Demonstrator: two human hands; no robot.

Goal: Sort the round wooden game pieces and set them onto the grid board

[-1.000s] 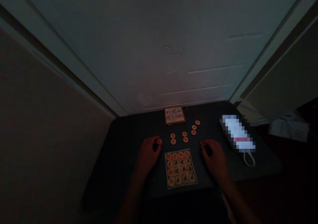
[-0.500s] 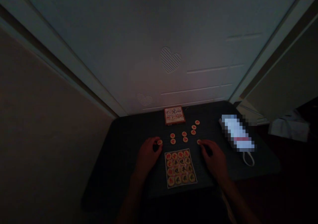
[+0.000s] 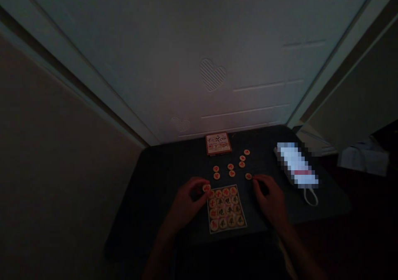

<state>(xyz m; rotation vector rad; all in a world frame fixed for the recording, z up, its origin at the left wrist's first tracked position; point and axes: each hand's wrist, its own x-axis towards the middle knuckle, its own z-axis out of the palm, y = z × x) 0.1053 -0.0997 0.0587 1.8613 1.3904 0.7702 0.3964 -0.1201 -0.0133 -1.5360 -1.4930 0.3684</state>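
Note:
A printed square sheet with rows of round red and black characters lies near the table's front edge. My left hand pinches a round game piece with a red character at the sheet's upper left corner. Right of the sheet, my right hand has its thumb and forefinger close together beside another round piece, which lies on the table; whether anything is between the fingertips is too dark to tell. Several loose red-marked pieces, such as one above the sheet, lie between the hands.
A red and white box sits at the back of the dark table, against a white panel with heart shapes. To the right lies a blurred bright device with a white strap.
My left hand has moved right and toward me with its piece, from beside the sheet to its upper left corner. My right fingertips have drawn slightly off the right piece.

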